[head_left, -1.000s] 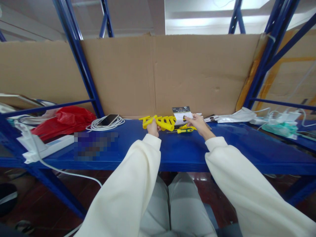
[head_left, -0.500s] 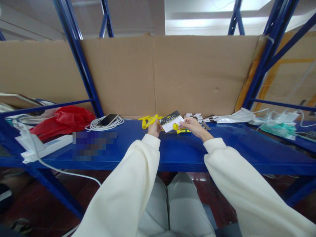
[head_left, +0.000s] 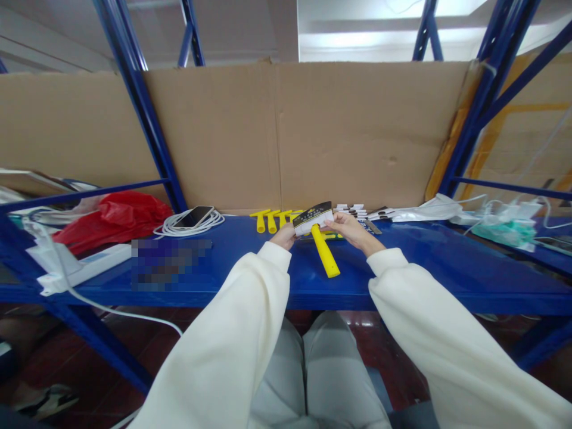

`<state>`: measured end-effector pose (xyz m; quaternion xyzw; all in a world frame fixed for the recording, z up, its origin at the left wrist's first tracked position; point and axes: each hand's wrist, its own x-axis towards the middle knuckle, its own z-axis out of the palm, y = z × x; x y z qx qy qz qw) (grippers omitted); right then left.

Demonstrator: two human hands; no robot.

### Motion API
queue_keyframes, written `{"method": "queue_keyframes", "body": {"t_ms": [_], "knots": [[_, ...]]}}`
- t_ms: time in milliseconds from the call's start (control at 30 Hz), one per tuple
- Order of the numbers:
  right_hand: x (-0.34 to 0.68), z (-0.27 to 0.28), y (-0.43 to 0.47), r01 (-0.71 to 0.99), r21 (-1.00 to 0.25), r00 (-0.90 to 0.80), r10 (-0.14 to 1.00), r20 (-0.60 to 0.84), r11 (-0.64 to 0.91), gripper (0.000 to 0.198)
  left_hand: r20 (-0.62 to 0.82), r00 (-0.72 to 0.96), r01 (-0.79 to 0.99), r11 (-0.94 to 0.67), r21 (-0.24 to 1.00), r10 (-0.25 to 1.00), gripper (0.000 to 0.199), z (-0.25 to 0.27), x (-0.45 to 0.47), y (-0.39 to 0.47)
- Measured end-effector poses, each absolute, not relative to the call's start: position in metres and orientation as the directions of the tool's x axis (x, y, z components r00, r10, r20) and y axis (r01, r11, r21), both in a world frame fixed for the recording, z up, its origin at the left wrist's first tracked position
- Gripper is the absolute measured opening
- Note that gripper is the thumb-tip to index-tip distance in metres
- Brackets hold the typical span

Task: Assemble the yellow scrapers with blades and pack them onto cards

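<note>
Between my two hands is a yellow-handled tool whose head is covered by a black-and-white card sleeve (head_left: 314, 218). Its long yellow handle (head_left: 326, 253) slants down toward me over the blue shelf. At the left end of the card, my left hand (head_left: 285, 235) is closed on it. The fingers of my right hand (head_left: 343, 226) pinch the card's right end. Just left of my left hand, several yellow T-shaped tools (head_left: 271, 222) lie in a row. Behind the held tool, another yellow item (head_left: 334, 236) is partly hidden. What the sleeve covers is hidden.
Beyond my right hand lie black-and-white cards (head_left: 352, 211) and a white plastic bag (head_left: 424, 210). A phone (head_left: 195, 217) rests on a coiled white cable (head_left: 167, 229). Further left are a red bag (head_left: 120, 214) and a white power strip (head_left: 105, 262). Cardboard (head_left: 277, 137) stands behind the blue shelf (head_left: 402, 280).
The card has tilted and its face looks narrower. The yellow handle, before seen only as a short round end, now points down toward me. A slanted yellow piece by my left hand no longer shows.
</note>
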<state>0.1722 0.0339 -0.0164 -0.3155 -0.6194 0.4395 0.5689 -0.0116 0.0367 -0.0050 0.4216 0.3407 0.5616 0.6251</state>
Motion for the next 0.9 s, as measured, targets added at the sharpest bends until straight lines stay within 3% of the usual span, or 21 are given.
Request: {"method": "queue_keyframes", "body": {"t_ms": [133,367,533,700,900], "knots": [[0.172,-0.014,0.033,-0.094,-0.918,-0.068,0.918,0.391,0.385,0.044,-0.018,0.066,-0.332,0.039,0.942,0.998,0.024,0.000,-0.010,0.035],[0.171,-0.010,0.034,-0.141,-0.923,0.040,0.934,0.356,0.358,0.048,0.054,0.114,-0.384,-0.006,0.923,0.992,0.042,0.008,-0.013,0.033],[0.178,-0.008,0.040,-0.184,-0.908,0.221,0.916,0.334,0.375,0.046,0.029,0.055,-0.323,-0.009,0.946,0.998,0.034,0.005,-0.018,0.033],[0.182,-0.009,0.045,-0.178,-0.910,0.328,0.895,0.303,0.373,0.040,0.085,0.215,-0.304,-0.016,0.952,0.973,0.048,0.006,-0.016,0.024],[0.175,-0.008,0.042,-0.183,-0.936,0.265,0.932,0.248,0.301,0.037,0.104,0.285,-0.321,-0.007,0.947,0.953,0.046,0.005,-0.016,0.023]]}}
